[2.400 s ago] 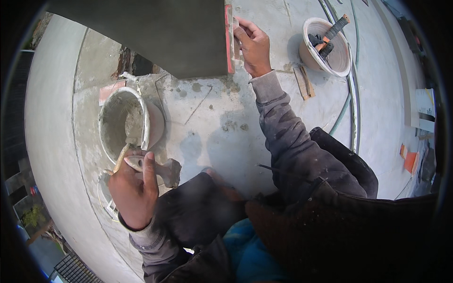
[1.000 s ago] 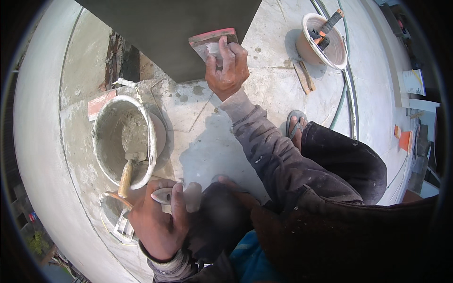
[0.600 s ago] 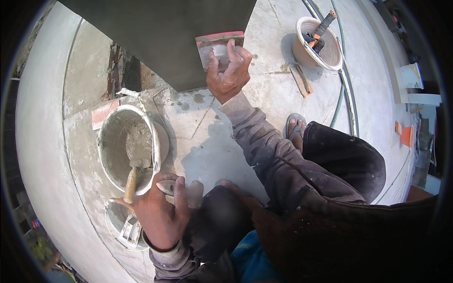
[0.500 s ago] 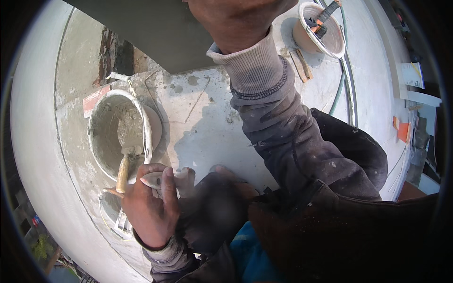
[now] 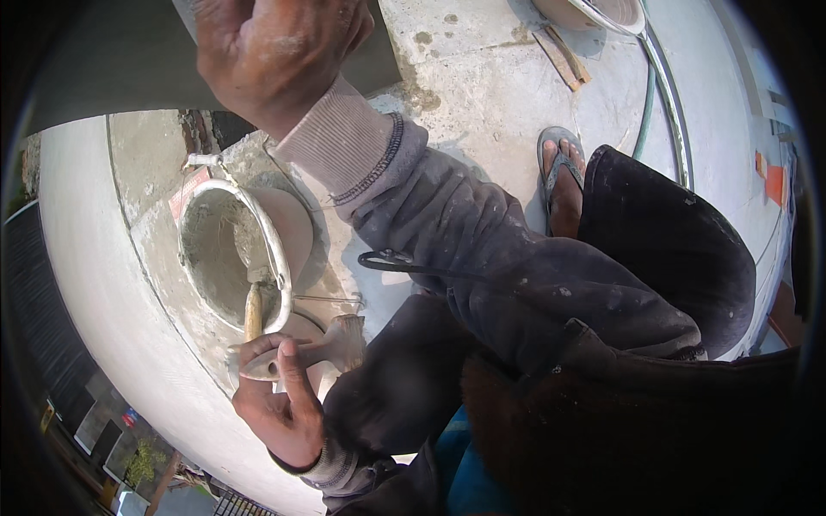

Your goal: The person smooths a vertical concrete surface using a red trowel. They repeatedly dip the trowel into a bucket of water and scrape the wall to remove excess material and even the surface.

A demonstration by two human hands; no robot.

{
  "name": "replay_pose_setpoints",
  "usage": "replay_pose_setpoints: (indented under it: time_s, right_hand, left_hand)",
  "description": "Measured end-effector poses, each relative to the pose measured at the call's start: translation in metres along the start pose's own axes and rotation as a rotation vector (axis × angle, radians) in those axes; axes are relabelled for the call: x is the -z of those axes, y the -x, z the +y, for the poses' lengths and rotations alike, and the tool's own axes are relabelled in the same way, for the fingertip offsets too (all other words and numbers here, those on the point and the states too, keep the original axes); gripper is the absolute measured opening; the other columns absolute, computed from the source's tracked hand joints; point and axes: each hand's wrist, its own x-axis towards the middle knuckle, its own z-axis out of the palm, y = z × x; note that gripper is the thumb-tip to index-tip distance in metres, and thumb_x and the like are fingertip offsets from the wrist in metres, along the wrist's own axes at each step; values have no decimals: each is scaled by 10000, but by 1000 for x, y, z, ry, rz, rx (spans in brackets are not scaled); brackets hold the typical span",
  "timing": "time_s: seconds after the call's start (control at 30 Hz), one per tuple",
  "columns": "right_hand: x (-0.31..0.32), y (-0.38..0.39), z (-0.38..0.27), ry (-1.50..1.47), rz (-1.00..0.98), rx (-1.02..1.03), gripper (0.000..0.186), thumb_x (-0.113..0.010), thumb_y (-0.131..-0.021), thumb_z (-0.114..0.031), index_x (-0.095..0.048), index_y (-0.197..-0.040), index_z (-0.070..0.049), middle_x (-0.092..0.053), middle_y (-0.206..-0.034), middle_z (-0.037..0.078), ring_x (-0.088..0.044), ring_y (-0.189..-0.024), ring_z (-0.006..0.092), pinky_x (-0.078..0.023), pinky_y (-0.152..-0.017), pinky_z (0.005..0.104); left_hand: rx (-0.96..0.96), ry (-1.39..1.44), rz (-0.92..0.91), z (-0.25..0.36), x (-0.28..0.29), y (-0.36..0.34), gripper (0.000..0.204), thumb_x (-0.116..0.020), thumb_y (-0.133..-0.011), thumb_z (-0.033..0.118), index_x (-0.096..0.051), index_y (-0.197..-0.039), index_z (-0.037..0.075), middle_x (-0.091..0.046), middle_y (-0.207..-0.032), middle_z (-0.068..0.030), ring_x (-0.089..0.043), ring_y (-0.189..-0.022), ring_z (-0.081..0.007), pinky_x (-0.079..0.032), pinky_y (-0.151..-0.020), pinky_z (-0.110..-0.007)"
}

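My left hand (image 5: 284, 417) is closed round the handle of a paintbrush (image 5: 335, 346), its dirty bristles pointing right. Just beyond it a plaster-caked bucket (image 5: 280, 249) holds some grey mix. A wooden-handled tool (image 5: 254, 311) leans on the bucket's near rim, its head inside. At the upper left my right hand (image 5: 280, 64) is curled in a grip against a smooth dark grey surface (image 5: 112, 69). A pale flat strip (image 5: 183, 15) shows beside its fingers; most of that tool is hidden by the hand or out of frame.
A second bucket (image 5: 575, 13) stands at the far right, near wooden strips (image 5: 564, 58) on the stained floor. A hose (image 5: 647, 107) runs beside them. My sandalled foot (image 5: 564, 176) is planted right of my right arm. A low pale wall (image 5: 112, 249) curves along the left.
My right hand has swept left across the grey surface. The view has shifted, so my foot now shows and the far bucket is partly cut off. My left hand keeps the paintbrush.
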Motion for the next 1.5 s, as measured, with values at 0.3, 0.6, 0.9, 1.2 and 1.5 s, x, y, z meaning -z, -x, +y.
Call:
replay_pose_setpoints:
  time_s: [0.3, 0.6, 0.9, 1.2, 1.5]
  right_hand:
    - [13, 118, 57, 148, 112, -613, 425, -496, -1006, -121, -329, -1379, -3, -397, -1271, 243, -522, -1133, 435, -460, -933, 483]
    - [18, 170, 103, -318, 331, -1528, 211, -380, -1045, -106, -349, -1248, -59, -490, -1233, 189, -523, -1112, 235, -412, -984, 393]
    - [53, 32, -103, -847, -46, -1059, 564, -621, -943, -39, -245, -1360, 16, -451, -1177, 138, -519, -1054, 183, -465, -880, 345]
    - [182, 84, 201, -463, -582, -1243, 439, -598, -964, -129, -537, -1375, 12, -668, -1062, 38, -644, -908, 98, -582, -649, 258]
    - [154, 93, 223, -362, -628, -1162, 303, -669, -875, -103, -652, -1113, 83, -688, -950, 98, -635, -778, 164, -518, -657, 318]
  left_hand:
    - [34, -75, -23, -1, -14, -13, 239, -561, -1029, 108, -638, -909, -85, -682, -825, -153, -602, -788, -187, -455, -765, -306]
    - [50, -76, 28, -12, -15, -15, 244, -586, -1025, 146, -612, -953, -86, -700, -829, -142, -623, -766, -163, -459, -744, -283]
    - [117, -70, 203, -5, -7, -4, 267, -597, -1027, 185, -612, -1002, -80, -708, -845, -159, -672, -774, -166, -507, -742, -274]
    - [81, -69, 171, 20, 4, 23, 308, -555, -1017, 125, -624, -859, -131, -634, -868, -192, -654, -777, -209, -504, -728, -284]
    - [21, -61, 117, 25, -4, 17, 270, -560, -1001, 90, -629, -848, -122, -639, -847, -201, -653, -781, -222, -494, -726, -314]
